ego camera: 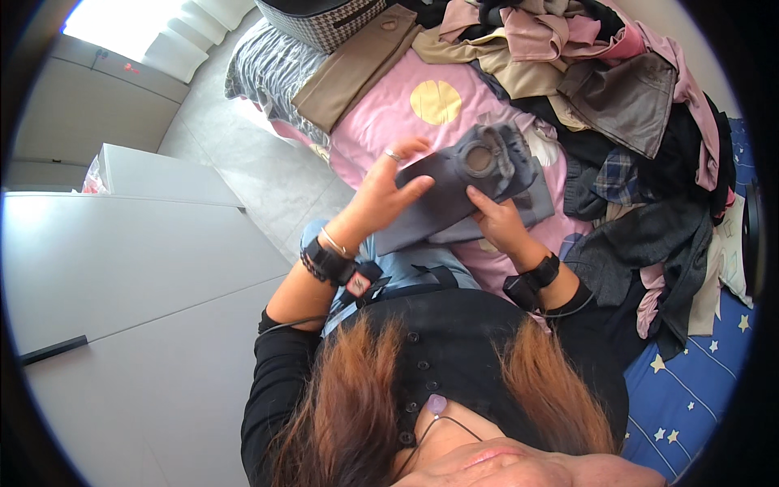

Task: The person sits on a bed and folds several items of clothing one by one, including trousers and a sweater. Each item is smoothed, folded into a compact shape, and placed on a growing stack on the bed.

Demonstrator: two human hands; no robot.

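Observation:
A dark grey folded garment [426, 198] with a fuzzy lining, apparently trousers or leggings, lies in front of my torso. One end is bunched up around a round opening. My right hand [502, 225] grips its near edge, thumb on top. At its left end is my left hand [380, 192], fingers spread and thumb over the cloth; whether it touches is unclear. Partly hidden beneath is lighter grey cloth [538, 204], on a pink bedspread [380, 143] with yellow dots.
Brown folded trousers [350, 76] lie beside a houndstooth bag [331, 27] at the bed's far end. A large heap of clothes [523, 67], including a dark brown leather-like piece [624, 100], spreads along the right. Blue star-patterned bedding [681, 395] is at right, grey cabinets [140, 262] at left.

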